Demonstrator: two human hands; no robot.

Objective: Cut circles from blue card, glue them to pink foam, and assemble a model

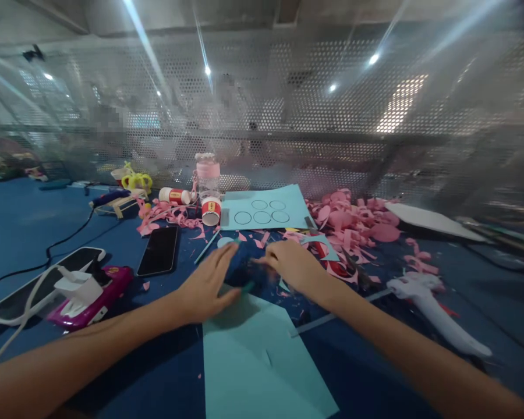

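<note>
My left hand (210, 283) hovers at the top edge of a light blue sheet of paper (262, 355), its fingers stretched out and its thumb apart. Close to that thumb is a small blurred green thing (247, 287). To the right, my right hand (291, 263) has its fingers curled in above the blue cloth, among paper scraps. Whatever its fingertips pinch is blurred. Beyond both hands lies another blue sheet with several drawn circles (262, 217). A small blue paper disc (225, 242) lies just past my left fingertips, near a thin green stick (207, 247).
Pink paper scraps (344, 221) are heaped at the right, before a white glue gun (441, 314). Left are a black phone (158, 251), a magenta power block (91, 297) and cables. A pink-lidded bottle (208, 174) and paper cups (211, 210) stand behind, before a perforated screen (262, 116).
</note>
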